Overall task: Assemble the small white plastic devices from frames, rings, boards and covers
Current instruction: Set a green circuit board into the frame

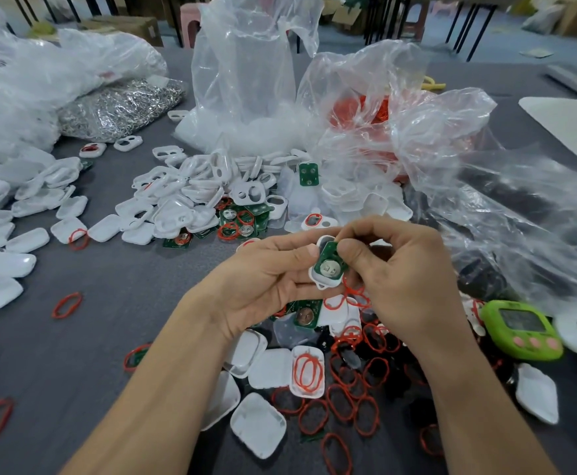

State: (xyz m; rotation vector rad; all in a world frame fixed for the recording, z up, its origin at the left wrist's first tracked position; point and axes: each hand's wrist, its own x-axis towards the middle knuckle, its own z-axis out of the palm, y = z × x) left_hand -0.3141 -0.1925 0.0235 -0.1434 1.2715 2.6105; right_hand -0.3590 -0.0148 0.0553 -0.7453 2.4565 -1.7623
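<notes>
Over parts pile (269, 371), hands (263, 279) (405, 282) pinch frame (316, 275) edges

My left hand (263, 279) cradles a white frame (324, 275) with a green board (329, 264) seated in it, while my right hand (396, 275) pinches the board's top edge. Below them, red rings (341, 402) and white covers (258, 425) litter the grey counter (91, 337).

The left hand (263, 279) and the right hand (407, 282) are bare; the left forearm (163, 382) and the right forearm (468, 389) are bare too, uncovered right to the frame's edge; the left thumbnail (313, 250) is short, pale and plain; the knuckles are creased.
</notes>
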